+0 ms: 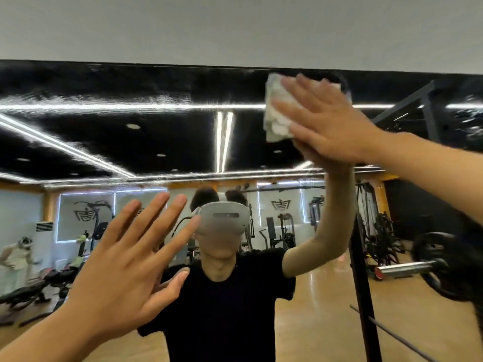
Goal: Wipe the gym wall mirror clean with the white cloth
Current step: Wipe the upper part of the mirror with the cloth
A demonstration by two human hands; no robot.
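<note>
Streaked glossy wall mirror [156, 126] below grey wall [235, 27], reflecting gym machines [282, 231].
Right grip [326, 121] flat, pressing crumpled white cloth [277, 111] upper right; left grip [125, 262] released, fingers spread.

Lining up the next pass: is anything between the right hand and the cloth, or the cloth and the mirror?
Nothing visible. The right hand presses the cloth flat on the mirror near its top edge; the left hand is lower left, away from the cloth.
</note>
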